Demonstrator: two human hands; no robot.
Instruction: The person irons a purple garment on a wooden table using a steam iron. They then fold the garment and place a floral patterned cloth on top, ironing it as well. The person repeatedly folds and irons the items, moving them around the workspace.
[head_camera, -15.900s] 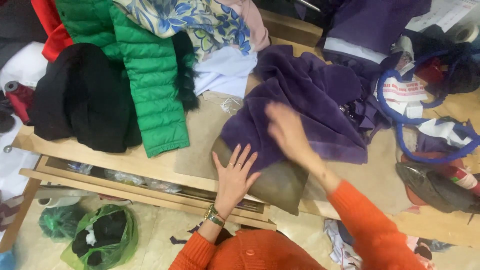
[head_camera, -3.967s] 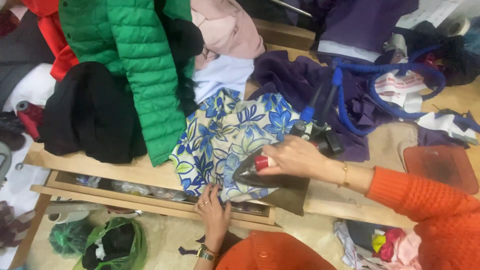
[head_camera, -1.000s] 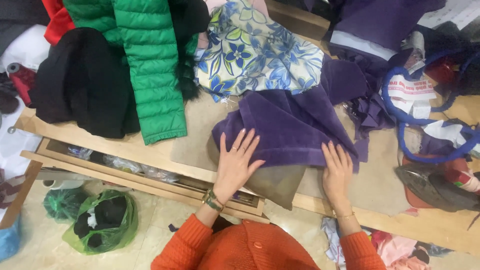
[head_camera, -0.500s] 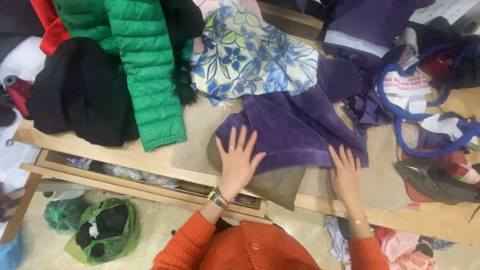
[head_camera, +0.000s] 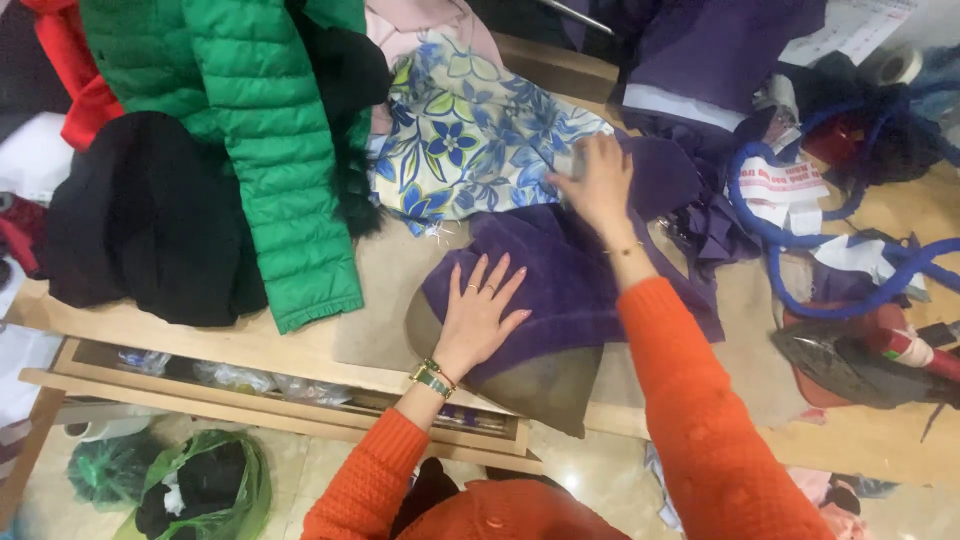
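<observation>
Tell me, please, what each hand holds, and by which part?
The left hand holds nothing; it presses flat on the purple cloth. The right hand's grip cannot be told.

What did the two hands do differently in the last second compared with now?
The right hand left the near edge of the purple cloth and reached away to its far end, beside the floral fabric; whether it grips anything there is unclear. The left hand stayed pressed flat on the purple cloth. The green jacket did not move.
</observation>
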